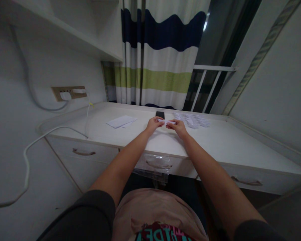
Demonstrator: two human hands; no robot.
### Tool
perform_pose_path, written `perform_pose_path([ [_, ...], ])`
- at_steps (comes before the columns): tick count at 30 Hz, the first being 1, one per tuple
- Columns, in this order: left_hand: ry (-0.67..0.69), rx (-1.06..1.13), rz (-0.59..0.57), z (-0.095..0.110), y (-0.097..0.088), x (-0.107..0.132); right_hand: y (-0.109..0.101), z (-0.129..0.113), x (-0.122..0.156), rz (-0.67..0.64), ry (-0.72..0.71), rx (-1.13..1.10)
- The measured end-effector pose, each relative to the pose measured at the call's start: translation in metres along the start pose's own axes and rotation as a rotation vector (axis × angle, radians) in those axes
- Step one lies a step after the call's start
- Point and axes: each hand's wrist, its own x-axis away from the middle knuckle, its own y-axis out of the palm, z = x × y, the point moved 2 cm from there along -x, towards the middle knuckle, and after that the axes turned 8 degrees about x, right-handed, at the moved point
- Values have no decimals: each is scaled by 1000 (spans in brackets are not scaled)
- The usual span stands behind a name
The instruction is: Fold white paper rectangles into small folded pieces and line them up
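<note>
Over the middle of the white desk (215, 144), my left hand (153, 125) and my right hand (178, 128) pinch the two ends of a small folded strip of white paper (166, 122). Both hands are closed on it, fingertips facing each other. A dark phone (160, 114) lies flat just beyond the strip. To the right of my right hand is a pile of several small folded paper pieces (192, 119). A few flat white sheets (121, 121) lie to the left of my left hand.
A striped curtain (163, 57) hangs behind the desk beside a white railing (210, 83). A wall socket (69, 92) with white cables sits at left under a shelf (65, 30). Drawers with handles (84, 153) line the desk front; a clear plastic bag (155, 169) hangs from the middle one.
</note>
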Motion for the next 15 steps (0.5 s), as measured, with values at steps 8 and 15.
perform_pose_path([
  [8,-77,-29,-25,-1,2,2,0,-1,1,35,-29,-2],
  [15,-12,-56,-8,0,-1,1,1,-1,3,-9,-55,43],
])
